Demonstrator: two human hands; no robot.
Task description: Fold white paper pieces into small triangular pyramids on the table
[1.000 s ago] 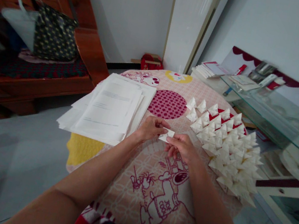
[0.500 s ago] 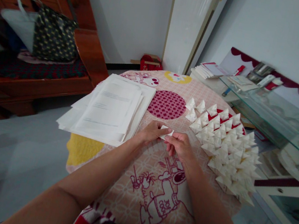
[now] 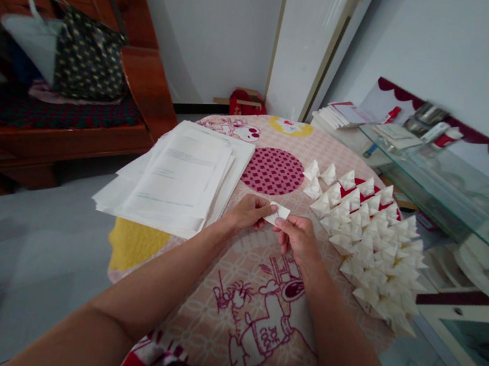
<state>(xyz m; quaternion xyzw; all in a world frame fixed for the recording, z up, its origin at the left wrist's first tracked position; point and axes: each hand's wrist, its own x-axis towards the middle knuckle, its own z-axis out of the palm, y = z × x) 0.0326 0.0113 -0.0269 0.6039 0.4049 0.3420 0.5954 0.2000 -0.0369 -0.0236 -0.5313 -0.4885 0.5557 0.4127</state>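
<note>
A small folded piece of white paper (image 3: 279,213) is pinched between my two hands above the middle of the table. My left hand (image 3: 249,212) grips its left edge with the thumb on top. On the lower right side, my right hand (image 3: 298,233) holds it between thumb and fingers, the other fingers curled underneath. To the right stand several rows of folded white paper pieces (image 3: 364,242) with pointed tips. On the left lies a stack of printed paper sheets (image 3: 184,175).
A patterned pink cloth (image 3: 210,322) covers the round table. A glass shelf unit (image 3: 450,194) stands close at the right, bearing papers and cups. At the left is a wooden bench (image 3: 142,89) with a dotted bag (image 3: 90,55). A tall white cabinet (image 3: 307,42) stands behind.
The small paper has shifted slightly to the right and looks a little wider between my hands. My right hand has moved slightly right; the stack and the folded pieces stay put.
</note>
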